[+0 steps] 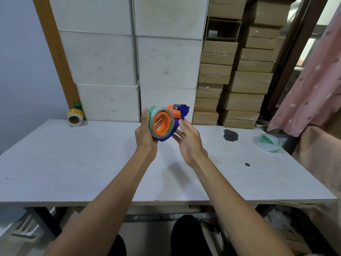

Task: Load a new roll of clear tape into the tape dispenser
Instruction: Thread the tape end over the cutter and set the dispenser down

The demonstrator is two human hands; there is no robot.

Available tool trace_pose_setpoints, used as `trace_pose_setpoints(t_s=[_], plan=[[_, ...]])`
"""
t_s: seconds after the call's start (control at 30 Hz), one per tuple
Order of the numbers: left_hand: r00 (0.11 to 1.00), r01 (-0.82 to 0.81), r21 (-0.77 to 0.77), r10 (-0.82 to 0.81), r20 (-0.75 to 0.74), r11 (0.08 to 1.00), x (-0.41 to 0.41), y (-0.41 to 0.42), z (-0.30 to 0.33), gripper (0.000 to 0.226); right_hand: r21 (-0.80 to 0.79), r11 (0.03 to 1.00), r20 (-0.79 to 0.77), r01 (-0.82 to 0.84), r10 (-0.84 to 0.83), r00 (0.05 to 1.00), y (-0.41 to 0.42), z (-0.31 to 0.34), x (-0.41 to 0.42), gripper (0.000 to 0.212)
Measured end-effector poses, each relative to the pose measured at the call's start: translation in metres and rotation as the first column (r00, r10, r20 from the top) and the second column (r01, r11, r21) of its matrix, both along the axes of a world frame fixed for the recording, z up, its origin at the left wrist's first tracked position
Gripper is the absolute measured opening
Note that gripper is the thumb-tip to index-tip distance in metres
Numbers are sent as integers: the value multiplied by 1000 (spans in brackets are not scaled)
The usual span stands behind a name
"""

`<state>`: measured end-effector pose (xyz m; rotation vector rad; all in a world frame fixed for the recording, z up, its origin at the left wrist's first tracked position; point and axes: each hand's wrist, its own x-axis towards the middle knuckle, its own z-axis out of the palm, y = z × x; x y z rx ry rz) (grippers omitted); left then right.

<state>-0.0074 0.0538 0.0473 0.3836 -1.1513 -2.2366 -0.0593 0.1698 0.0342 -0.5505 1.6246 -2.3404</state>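
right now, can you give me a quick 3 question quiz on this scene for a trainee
1. True or false: the tape roll sits on the dispenser's orange hub.
2. Which hand grips the roll's outer edge? A) left hand B) right hand
3. What lies on the table at its far right?

Key:
1. True
2. A
3. A spare clear tape roll with green print
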Motion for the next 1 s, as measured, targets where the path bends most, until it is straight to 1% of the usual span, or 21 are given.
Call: trace_pose_setpoints(t_s=[0.1, 0.2, 0.27, 0.37, 0.43, 0.5, 0.63, 0.73, 0.8, 0.87, 1.0], plan=[[1000, 17, 16, -16, -4, 1000, -1, 1, 3, 49, 50, 998, -96, 28, -23, 995, -1, -2, 2, 41], [999, 47, 11, -47, 3, 999, -2, 3, 5, 63, 53, 999, -180, 6, 4, 984, -2, -2, 6, 51], [998, 62, -19, -61, 20, 998, -4, 4, 5, 67, 79, 997, -232, 16, 2, 973, -3, -4, 8, 64], [996, 87, -32, -86, 38, 996, -4, 5, 2, 65, 155, 986, -316, 65, -13, 949, -2, -7, 8, 87], [993, 107, -20, -106, 48, 994, -4, 5, 1, 65, 217, 974, -356, 70, 12, 935, -1, -9, 6, 100], [986, 156, -31, -154, 57, 987, -2, 6, 0, 65, 245, 967, -382, 64, 36, 923, 1, -11, 3, 110], [954, 296, -59, -291, 74, 953, 1, 7, -2, 59, 213, 970, -411, 118, -21, 911, -1, -13, 0, 117], [936, 348, -42, -344, 78, 937, 0, 6, -5, 59, 230, 956, -434, 182, -66, 898, -4, -13, -1, 121], [932, 357, -36, -354, 76, 933, 0, 3, -4, 59, 249, 948, -457, 200, -67, 887, -4, -12, -3, 118], [926, 373, -52, -369, 72, 926, 0, 1, -2, 59, 259, 944, -469, 203, -61, 881, -3, -7, -6, 111], [936, 348, -107, -339, 97, 931, 3, -5, 5, 40, 315, 935, -479, 165, 6, 878, 0, 3, -20, 102]])
